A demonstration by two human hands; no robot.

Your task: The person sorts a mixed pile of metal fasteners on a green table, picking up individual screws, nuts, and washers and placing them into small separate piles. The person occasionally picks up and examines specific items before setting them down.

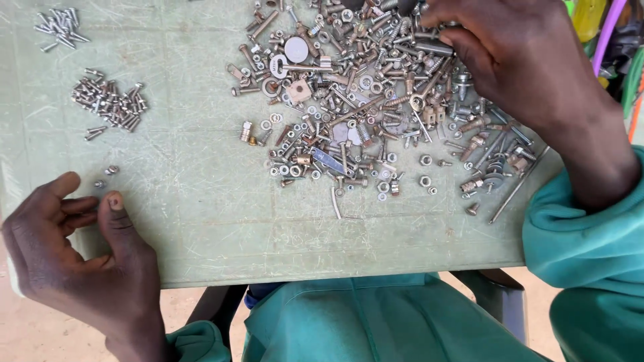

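Surface: pale green scratched board (201, 221), its near edge above the person's teal-clad lap; sandy ground below. Open room: a broad bare band runs down the board's middle and along its near edge, between the sorted lots at left and the main heap.

Main heap (362, 100): mixed screws, nuts, washers and springs, upper centre to right, lying every way, no common axis. One thin rod (518, 186) lies at the heap's right fringe, slanting toward the near edge.

Sorted lots, left: small screw pile (59, 27), far corner; larger screw pile (111, 102) below it; few loose nuts (107, 175) nearer.

Right hand (523, 60): over the heap's far right, fingers curled down into it; what they grip cannot be told.

Left hand (74, 248): at the near left edge, fingers loosely curled, thumb apart, nothing held, just beside the loose nuts.
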